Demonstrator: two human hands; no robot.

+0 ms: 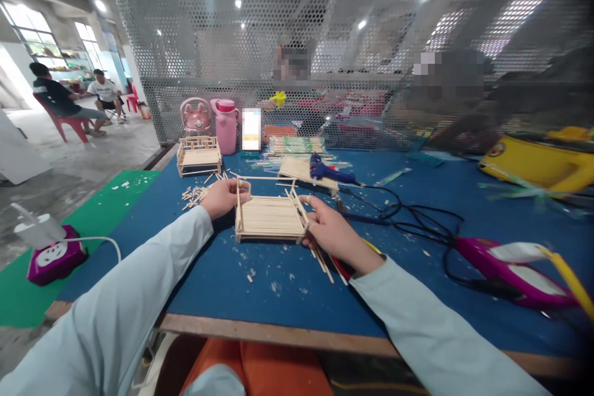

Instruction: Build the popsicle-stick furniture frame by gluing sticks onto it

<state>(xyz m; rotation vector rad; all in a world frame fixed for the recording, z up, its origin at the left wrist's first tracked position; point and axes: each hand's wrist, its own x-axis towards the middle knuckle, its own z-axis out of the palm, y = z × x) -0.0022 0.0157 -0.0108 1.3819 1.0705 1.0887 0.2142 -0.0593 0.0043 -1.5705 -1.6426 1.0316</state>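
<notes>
On the blue table (417, 278), near its middle, a craft-stick frame (270, 218) is held flat from both sides. The left hand (225, 197) is curled around its left corner post, and the right hand (331, 232) is closed loosely on its right rail. Loose sticks (325, 265) are seen just beside the right hand, and a blue glue gun (327, 172) lies behind the frame.
</notes>
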